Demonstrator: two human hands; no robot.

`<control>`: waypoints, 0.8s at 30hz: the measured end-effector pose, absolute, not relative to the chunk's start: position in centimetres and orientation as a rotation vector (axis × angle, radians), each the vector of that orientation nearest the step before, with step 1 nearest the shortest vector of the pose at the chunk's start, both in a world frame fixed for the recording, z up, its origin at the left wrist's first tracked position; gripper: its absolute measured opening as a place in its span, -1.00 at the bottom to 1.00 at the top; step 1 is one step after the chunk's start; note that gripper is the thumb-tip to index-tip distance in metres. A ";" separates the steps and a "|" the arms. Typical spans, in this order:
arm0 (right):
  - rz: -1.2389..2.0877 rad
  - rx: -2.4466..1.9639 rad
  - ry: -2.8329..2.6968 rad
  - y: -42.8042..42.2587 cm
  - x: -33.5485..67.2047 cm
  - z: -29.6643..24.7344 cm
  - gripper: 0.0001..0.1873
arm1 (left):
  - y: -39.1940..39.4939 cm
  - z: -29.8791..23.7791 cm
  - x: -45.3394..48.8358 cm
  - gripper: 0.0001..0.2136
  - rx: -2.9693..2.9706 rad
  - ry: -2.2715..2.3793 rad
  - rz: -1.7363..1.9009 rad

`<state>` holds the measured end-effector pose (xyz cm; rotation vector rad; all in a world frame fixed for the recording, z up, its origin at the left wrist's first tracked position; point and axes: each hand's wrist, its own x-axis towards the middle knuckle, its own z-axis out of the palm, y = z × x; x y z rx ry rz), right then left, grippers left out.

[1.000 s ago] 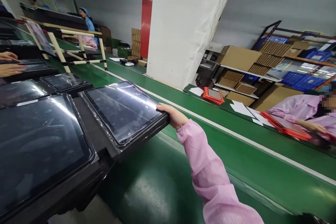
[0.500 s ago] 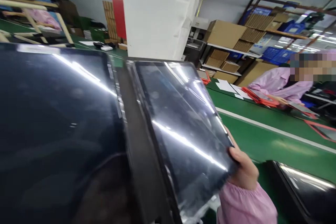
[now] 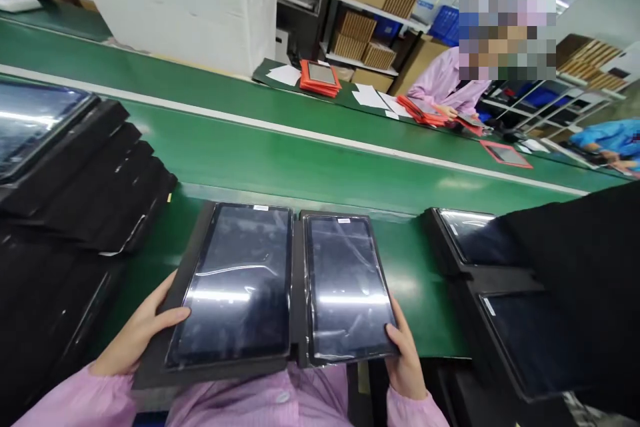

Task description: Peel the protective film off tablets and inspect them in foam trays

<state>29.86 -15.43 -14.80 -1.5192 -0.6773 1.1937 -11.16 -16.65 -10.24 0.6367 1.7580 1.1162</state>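
Note:
Low in front of me, at the near edge of the green bench, is a black foam tray (image 3: 299, 287) with two dark, glossy tablet-like screens in clear film, a left screen (image 3: 240, 260) and a right screen (image 3: 345, 273). My left hand (image 3: 143, 330) grips the tray's left edge, thumb on top beside the left screen. At the right side, my right hand (image 3: 407, 357) is closed round the edge, its thumb at the right screen's border. The fingers beneath are partly hidden. Small white labels mark the screens' top ends.
A tall stack of black trays (image 3: 95, 180) stands at left, a screen on top. To the right lies another tray with screens (image 3: 535, 340), partly under a black sheet (image 3: 580, 267). Beyond the white line (image 3: 310, 128), a co-worker in pink (image 3: 445, 77) handles red-framed pieces (image 3: 423, 111).
My view has swung right and down. The tray with its screens, earlier raised and tilted close to my view, is now lower and flatter. My left hand has come into view on it.

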 end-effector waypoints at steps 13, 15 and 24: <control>1.089 -1.512 -1.011 -14.4 26.3 -14.0 -0.30 | -13.9 -11.6 -16.2 -0.32 0.881 1.735 1.072; 1.154 -1.482 -0.907 -13.4 26.0 -14.1 -0.25 | -13.9 -12.7 -16.3 -0.32 0.766 1.577 1.200; 1.185 -1.604 -0.726 -11.8 27.1 -14.6 -0.29 | -11.7 -15.1 -16.4 -0.31 0.692 1.247 1.311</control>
